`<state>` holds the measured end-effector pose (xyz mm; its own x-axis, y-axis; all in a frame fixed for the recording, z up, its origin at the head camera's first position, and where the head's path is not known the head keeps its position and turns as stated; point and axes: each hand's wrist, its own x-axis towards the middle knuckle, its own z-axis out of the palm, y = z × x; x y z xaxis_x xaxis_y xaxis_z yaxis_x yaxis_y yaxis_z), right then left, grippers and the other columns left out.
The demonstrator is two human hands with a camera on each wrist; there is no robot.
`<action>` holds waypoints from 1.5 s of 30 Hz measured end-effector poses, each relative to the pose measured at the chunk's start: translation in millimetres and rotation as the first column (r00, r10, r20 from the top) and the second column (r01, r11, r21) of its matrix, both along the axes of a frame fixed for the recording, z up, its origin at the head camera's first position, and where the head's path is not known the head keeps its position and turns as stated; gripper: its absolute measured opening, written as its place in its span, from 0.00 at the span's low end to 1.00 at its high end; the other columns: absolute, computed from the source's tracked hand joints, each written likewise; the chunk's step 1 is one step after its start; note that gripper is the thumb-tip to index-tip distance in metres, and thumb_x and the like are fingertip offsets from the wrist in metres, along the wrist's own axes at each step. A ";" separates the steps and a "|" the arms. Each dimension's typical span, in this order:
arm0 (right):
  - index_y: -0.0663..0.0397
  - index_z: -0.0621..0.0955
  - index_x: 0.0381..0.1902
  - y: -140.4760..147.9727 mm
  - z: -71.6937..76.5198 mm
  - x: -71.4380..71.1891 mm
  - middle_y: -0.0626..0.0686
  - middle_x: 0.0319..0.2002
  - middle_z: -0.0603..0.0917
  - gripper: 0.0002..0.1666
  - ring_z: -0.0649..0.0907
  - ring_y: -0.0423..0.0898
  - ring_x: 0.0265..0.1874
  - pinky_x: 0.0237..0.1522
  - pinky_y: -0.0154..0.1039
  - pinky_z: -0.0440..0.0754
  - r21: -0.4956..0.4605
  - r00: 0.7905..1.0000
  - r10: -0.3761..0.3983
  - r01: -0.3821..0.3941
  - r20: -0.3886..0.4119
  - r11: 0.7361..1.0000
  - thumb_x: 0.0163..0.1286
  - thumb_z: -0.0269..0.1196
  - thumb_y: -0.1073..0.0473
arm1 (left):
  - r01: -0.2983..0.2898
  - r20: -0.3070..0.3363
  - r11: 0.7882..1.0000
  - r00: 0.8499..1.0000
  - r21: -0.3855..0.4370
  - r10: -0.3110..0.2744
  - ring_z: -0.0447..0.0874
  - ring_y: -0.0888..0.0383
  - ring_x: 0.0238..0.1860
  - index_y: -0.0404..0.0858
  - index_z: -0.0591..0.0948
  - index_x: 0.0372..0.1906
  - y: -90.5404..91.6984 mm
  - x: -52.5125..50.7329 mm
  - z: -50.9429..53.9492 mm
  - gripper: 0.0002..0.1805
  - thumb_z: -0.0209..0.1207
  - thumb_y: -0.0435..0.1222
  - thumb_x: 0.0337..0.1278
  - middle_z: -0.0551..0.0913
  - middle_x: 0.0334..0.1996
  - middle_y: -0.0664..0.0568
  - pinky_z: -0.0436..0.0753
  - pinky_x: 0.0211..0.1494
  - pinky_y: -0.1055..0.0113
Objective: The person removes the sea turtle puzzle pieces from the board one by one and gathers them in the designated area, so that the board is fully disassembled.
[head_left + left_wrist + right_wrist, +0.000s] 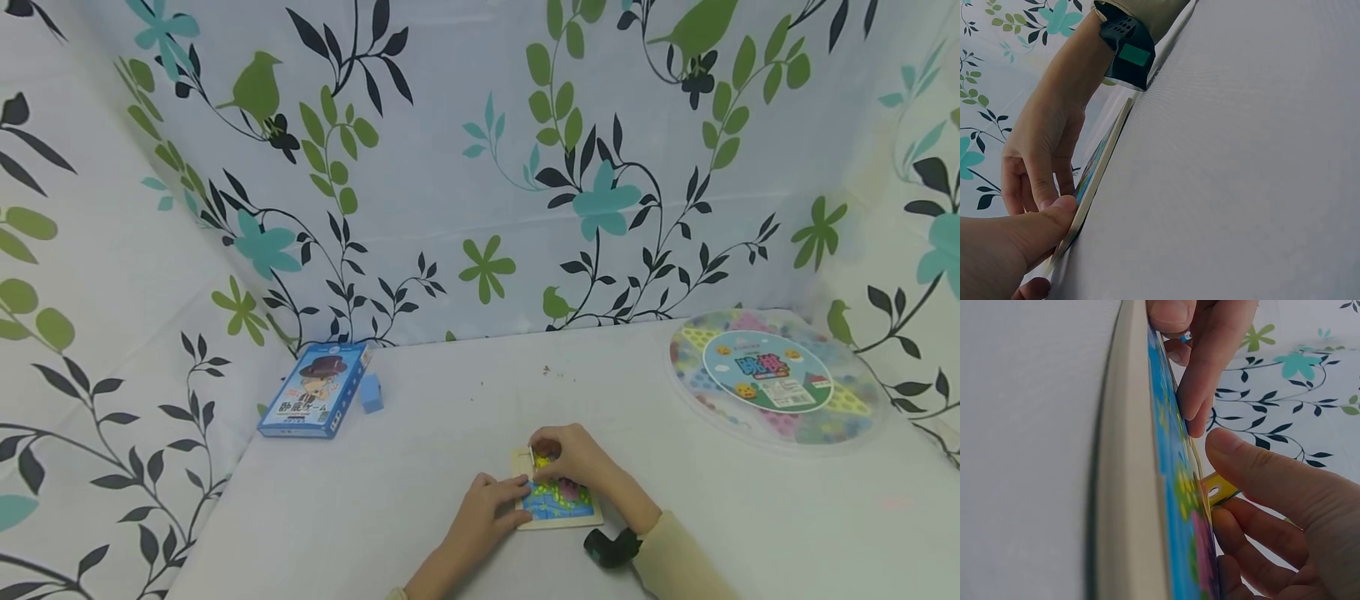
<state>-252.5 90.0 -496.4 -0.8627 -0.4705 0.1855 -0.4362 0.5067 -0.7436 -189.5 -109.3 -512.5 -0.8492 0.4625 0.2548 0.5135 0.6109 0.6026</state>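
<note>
A small wooden picture puzzle (pixel 558 508) with a pale frame and a blue, yellow and pink picture lies flat on the white table. My right hand (pixel 581 458) is over its upper part and pinches a thin yellow puzzle piece (pixel 1221 487) between thumb and fingers. That piece stands on edge against the board, and the fingers partly cover it. At the board's left side, my left hand (pixel 483 508) rests its thumb and a fairly straight finger on the frame and picture. The left wrist view shows the left thumb (pixel 1060 209) against the board's edge.
A blue card game box (pixel 311 396) lies at the back left, with a small blue block (pixel 371 393) beside it. At the back right is a round, clear, colourful package (pixel 772 375). A dark wrist device (pixel 611 548) sits on the right wrist. Patterned cloth (pixel 480 167) hangs behind the table.
</note>
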 end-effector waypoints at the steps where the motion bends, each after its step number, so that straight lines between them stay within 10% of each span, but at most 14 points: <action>1: 0.53 0.80 0.38 0.0 0.4 0.0 0.44 0.32 0.82 0.21 0.79 0.40 0.33 0.40 0.41 0.75 -0.004 1.000 0.004 -0.004 0.001 1.000 0.43 0.73 0.57 | 0.001 -0.004 1.000 1.000 0.002 -0.001 0.58 0.67 0.29 0.40 0.81 0.44 0.2 -0.2 0.2 0.21 0.61 0.48 0.45 0.77 0.50 0.58 0.64 0.30 0.76; 10: 0.55 0.80 0.42 -2.1 4.3 0.5 0.45 0.35 0.81 0.23 0.79 0.40 0.35 0.40 0.38 0.75 0.002 1.000 0.017 -0.017 -0.006 1.000 0.45 0.71 0.56 | 0.037 -0.122 0.999 0.992 0.028 -0.033 0.58 0.68 0.29 0.38 0.82 0.42 -0.7 -2.2 -0.7 0.21 0.60 0.48 0.46 0.78 0.48 0.55 0.64 0.29 0.76; 19: 0.55 0.80 0.43 -2.2 3.8 2.6 0.44 0.35 0.81 0.23 0.78 0.39 0.34 0.39 0.38 0.75 0.026 0.999 0.017 -0.016 -0.038 1.000 0.47 0.71 0.55 | -0.001 -0.011 1.000 1.000 -0.004 0.001 0.58 0.67 0.29 0.41 0.81 0.44 1.4 0.0 2.6 0.21 0.60 0.48 0.46 0.77 0.50 0.57 0.63 0.30 0.76; 28: 0.55 0.79 0.44 -3.0 5.3 4.7 0.50 0.38 0.81 0.23 0.74 0.36 0.19 0.23 0.33 0.73 0.037 0.999 0.031 -0.031 -0.011 0.999 0.48 0.70 0.58 | 0.005 -0.020 1.000 1.000 0.006 -0.005 0.58 0.67 0.29 0.40 0.81 0.45 0.5 -0.1 1.1 0.21 0.60 0.48 0.46 0.76 0.50 0.57 0.63 0.31 0.76; 45: 0.56 0.78 0.47 -4.4 0.8 11.6 0.47 0.37 0.80 0.24 0.71 0.35 0.20 0.24 0.32 0.71 0.065 0.997 0.014 -0.009 -0.076 0.998 0.50 0.69 0.58 | -0.006 -0.010 1.000 1.000 -0.010 0.006 0.59 0.67 0.31 0.41 0.81 0.45 -1.1 0.0 -2.7 0.18 0.62 0.45 0.48 0.76 0.51 0.59 0.64 0.32 0.76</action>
